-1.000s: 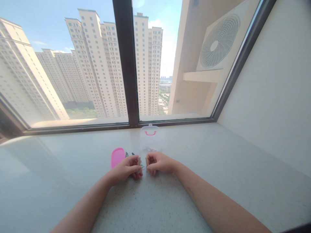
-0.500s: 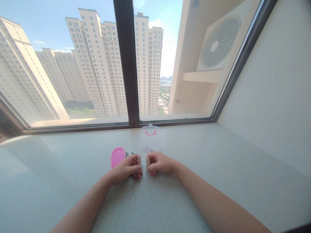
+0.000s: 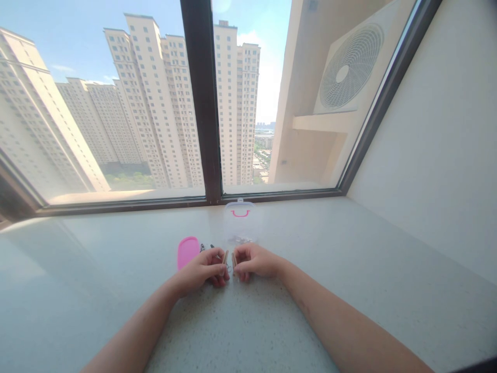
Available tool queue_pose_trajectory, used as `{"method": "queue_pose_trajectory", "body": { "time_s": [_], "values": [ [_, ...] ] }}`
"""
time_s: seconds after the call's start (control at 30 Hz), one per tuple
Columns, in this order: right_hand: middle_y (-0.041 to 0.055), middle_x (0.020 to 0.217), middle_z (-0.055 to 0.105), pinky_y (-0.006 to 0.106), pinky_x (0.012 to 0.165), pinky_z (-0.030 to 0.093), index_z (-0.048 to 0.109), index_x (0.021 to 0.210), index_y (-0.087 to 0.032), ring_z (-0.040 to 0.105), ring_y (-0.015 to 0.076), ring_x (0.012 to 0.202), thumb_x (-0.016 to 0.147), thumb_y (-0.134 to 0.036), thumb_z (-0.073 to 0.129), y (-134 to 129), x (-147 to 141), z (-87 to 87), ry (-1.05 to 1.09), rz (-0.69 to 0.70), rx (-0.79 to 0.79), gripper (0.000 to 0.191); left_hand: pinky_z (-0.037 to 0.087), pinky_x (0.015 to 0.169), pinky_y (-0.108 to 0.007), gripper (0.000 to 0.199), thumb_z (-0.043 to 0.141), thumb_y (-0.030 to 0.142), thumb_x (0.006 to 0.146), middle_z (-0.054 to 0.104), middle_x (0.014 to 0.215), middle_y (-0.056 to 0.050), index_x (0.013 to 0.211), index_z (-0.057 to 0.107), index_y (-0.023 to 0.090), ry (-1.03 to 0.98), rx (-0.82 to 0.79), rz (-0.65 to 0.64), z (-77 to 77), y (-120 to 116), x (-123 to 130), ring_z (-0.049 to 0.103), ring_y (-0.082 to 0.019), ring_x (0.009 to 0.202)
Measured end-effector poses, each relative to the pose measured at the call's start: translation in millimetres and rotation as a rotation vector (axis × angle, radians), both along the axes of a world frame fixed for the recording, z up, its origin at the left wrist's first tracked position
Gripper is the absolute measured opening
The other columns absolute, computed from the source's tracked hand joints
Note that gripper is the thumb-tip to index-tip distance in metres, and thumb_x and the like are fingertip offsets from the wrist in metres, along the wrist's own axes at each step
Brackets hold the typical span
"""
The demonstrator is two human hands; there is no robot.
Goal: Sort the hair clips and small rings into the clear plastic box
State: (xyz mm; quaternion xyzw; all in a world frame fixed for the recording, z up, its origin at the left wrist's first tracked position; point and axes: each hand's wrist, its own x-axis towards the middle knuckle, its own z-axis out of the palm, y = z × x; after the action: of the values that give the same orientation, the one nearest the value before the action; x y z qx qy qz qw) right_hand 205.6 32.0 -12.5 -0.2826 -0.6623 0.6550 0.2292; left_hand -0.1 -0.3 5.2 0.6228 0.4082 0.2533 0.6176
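My left hand (image 3: 212,267) pinches a small, thin tan piece (image 3: 225,258) that looks wooden. Another slim tan piece (image 3: 233,260) is held upright between the thumb and fingers of my right hand (image 3: 249,262). The two pieces face each other with a narrow gap between them. Small shiny metal bits (image 3: 229,268) show in that gap, too small to make out. Beside my left hand lies a pink oval lid (image 3: 188,253), with a few small dark items (image 3: 202,247) just right of it.
Behind my hands, a clear plastic box (image 3: 239,225) with a pink handle stands against the window frame (image 3: 272,196), small pieces in its bottom. The pale speckled sill (image 3: 240,331) meets a white wall (image 3: 435,155) on the right.
Both hands have moved slightly closer together, and the gap between the two tan pieces has narrowed. The piece in my left hand now tilts a little to the right.
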Motion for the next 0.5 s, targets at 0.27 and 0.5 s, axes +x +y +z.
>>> {"method": "queue_pose_trajectory", "body": {
  "time_s": [0.27, 0.5],
  "values": [
    [-0.0009, 0.058, 0.062, 0.020, 0.046, 0.047, 0.054, 0.073, -0.014, 0.061, 0.0112, 0.051, 0.070, -0.027, 0.068, 0.8, 0.1, -1.8, 0.020, 0.002, -0.010, 0.019, 0.048, 0.060, -0.027, 0.021, 0.062, 0.033, 0.079, 0.069, 0.075, -0.005, 0.087, 0.052, 0.016, -0.017, -0.006, -0.003, -1.5, 0.6, -1.0, 0.065, -0.016, 0.064],
    [-0.0002, 0.059, 0.063, 0.020, 0.045, 0.048, 0.055, 0.075, -0.014, 0.062, 0.0115, 0.050, 0.071, -0.032, 0.069, 1.5, -1.2, -3.0, 0.006, -0.015, -0.038, 0.023, 0.048, 0.060, -0.027, 0.020, 0.061, 0.032, 0.081, 0.069, 0.075, -0.005, 0.088, 0.053, 0.015, -0.037, -0.002, -0.017, -6.3, 2.3, -3.4, 0.066, -0.016, 0.064]
  ]
}}
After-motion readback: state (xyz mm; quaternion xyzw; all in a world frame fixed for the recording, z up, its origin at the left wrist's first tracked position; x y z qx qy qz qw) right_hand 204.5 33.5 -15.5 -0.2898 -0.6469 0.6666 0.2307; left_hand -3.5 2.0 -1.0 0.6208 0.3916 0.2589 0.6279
